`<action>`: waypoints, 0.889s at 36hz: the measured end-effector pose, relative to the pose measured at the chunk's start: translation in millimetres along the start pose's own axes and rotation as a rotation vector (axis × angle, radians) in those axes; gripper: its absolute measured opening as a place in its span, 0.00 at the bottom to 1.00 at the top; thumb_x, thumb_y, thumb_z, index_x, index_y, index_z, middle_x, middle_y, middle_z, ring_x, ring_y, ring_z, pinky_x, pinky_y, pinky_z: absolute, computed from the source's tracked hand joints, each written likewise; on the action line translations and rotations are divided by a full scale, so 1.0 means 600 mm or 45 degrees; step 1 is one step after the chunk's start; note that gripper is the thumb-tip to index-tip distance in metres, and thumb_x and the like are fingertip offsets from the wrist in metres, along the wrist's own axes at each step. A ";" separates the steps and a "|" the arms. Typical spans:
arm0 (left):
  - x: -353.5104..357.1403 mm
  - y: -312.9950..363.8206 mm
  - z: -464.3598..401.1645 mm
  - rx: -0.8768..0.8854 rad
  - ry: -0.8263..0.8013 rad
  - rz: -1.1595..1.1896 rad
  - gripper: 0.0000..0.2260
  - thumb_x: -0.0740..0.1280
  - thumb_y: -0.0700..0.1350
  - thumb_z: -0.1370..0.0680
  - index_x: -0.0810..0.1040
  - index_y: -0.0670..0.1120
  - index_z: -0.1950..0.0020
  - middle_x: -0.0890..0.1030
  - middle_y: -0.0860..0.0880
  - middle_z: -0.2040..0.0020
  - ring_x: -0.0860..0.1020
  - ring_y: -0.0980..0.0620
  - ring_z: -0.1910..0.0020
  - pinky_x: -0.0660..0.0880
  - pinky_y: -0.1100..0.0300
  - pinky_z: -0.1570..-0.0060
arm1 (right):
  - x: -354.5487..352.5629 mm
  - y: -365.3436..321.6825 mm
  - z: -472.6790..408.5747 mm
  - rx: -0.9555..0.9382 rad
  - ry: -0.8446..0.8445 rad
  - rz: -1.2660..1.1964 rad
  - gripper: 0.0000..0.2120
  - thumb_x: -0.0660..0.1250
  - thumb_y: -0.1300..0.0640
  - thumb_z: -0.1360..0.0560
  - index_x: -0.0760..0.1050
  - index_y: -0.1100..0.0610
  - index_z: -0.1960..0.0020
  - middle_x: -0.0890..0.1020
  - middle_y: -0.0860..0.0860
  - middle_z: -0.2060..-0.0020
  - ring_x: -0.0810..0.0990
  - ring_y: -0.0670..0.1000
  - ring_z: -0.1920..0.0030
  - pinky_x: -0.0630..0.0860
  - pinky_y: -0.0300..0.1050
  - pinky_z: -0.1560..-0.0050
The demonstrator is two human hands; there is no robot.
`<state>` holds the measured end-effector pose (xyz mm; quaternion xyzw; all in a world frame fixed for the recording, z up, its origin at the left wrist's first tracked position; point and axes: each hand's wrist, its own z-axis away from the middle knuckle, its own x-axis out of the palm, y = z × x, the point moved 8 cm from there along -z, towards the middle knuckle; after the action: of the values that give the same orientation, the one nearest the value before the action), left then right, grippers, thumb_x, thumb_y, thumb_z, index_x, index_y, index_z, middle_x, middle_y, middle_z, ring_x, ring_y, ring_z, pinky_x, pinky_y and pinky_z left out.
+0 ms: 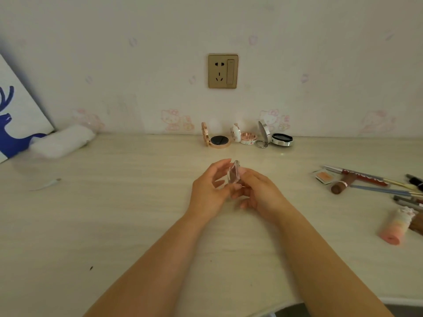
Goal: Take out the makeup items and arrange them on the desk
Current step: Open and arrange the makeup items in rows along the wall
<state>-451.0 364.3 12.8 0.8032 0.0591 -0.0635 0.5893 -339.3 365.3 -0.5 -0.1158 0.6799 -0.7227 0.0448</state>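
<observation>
The counter is a pale wood-look top that fills most of the shot, with a wall in faded cartoon-cat wallpaper behind it. At about 9 o'clock a white board with a blue deer leans against the wall, and a rolled white cloth lies right beside it.

Both bare forearms come in from 6 o'clock and meet around the middle. The left hand and right hand are holding one small clear case between them, lifted just above the counter. Each grip is pinching the case with curled fingers, left thumb up on top of it, right fingers on its right edge. It looks like it has a dark pan inside, but it's too blurry to say what.

A gold wall socket sits at 12 o'clock. Below it, along the back edge of the counter, three compacts stand open in a row: a rose-gold compact, a little white compact and a silver compact, close together.

Over at 3 o'clock there's a loose pile of brushes and pencils, with a brown tube and a small peach square pan at its left end. Nearer 4 o'clock lies a pink and white roll.
</observation>
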 end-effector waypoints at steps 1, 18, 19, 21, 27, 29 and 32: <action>-0.001 0.002 0.000 0.018 0.008 -0.020 0.24 0.74 0.37 0.30 0.73 0.58 0.41 0.79 0.58 0.42 0.75 0.64 0.41 0.72 0.65 0.41 | 0.002 0.002 0.000 0.004 -0.021 -0.015 0.10 0.59 0.53 0.21 0.76 0.56 0.48 0.78 0.53 0.63 0.78 0.49 0.67 0.72 0.41 0.73; 0.001 -0.004 -0.002 0.004 -0.052 -0.089 0.21 0.74 0.41 0.29 0.76 0.53 0.38 0.79 0.56 0.41 0.76 0.63 0.42 0.77 0.54 0.44 | -0.007 -0.016 -0.003 -0.242 -0.023 0.119 0.16 0.66 0.66 0.29 0.81 0.48 0.48 0.83 0.48 0.55 0.81 0.47 0.54 0.77 0.44 0.48; 0.001 -0.005 -0.002 0.003 -0.053 -0.095 0.21 0.74 0.41 0.29 0.75 0.54 0.38 0.79 0.57 0.41 0.76 0.64 0.42 0.77 0.55 0.44 | -0.006 -0.015 -0.004 -0.234 -0.030 0.089 0.16 0.65 0.64 0.30 0.81 0.47 0.49 0.83 0.48 0.55 0.81 0.48 0.53 0.77 0.45 0.48; 0.001 -0.006 -0.003 0.003 -0.053 -0.103 0.22 0.74 0.41 0.29 0.75 0.54 0.38 0.79 0.57 0.42 0.76 0.64 0.42 0.77 0.57 0.45 | -0.008 -0.012 -0.005 -0.211 -0.038 0.033 0.15 0.66 0.61 0.31 0.82 0.47 0.49 0.84 0.48 0.54 0.81 0.48 0.52 0.77 0.45 0.47; 0.003 -0.007 -0.003 0.015 -0.063 -0.112 0.25 0.75 0.39 0.31 0.74 0.56 0.39 0.78 0.56 0.41 0.75 0.65 0.43 0.76 0.61 0.46 | -0.009 -0.005 -0.010 -0.145 -0.020 -0.084 0.13 0.62 0.63 0.23 0.78 0.57 0.41 0.83 0.56 0.49 0.81 0.53 0.50 0.76 0.44 0.50; 0.004 -0.008 -0.003 0.024 -0.069 -0.135 0.26 0.75 0.39 0.32 0.73 0.56 0.38 0.77 0.55 0.41 0.75 0.63 0.43 0.76 0.63 0.47 | -0.010 -0.003 -0.010 -0.117 -0.011 -0.113 0.14 0.61 0.64 0.23 0.77 0.60 0.40 0.83 0.58 0.48 0.81 0.54 0.51 0.76 0.44 0.50; 0.008 -0.008 -0.003 0.040 -0.097 -0.196 0.28 0.76 0.41 0.32 0.73 0.55 0.35 0.76 0.53 0.42 0.75 0.60 0.42 0.73 0.66 0.49 | -0.013 0.002 -0.011 -0.067 0.017 -0.178 0.13 0.60 0.63 0.23 0.78 0.62 0.42 0.83 0.58 0.48 0.81 0.54 0.53 0.76 0.46 0.51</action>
<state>-447.1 367.4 7.6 0.8025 0.0973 -0.1402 0.5717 -333.3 373.2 -2.9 -0.1594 0.6893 -0.7066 -0.0132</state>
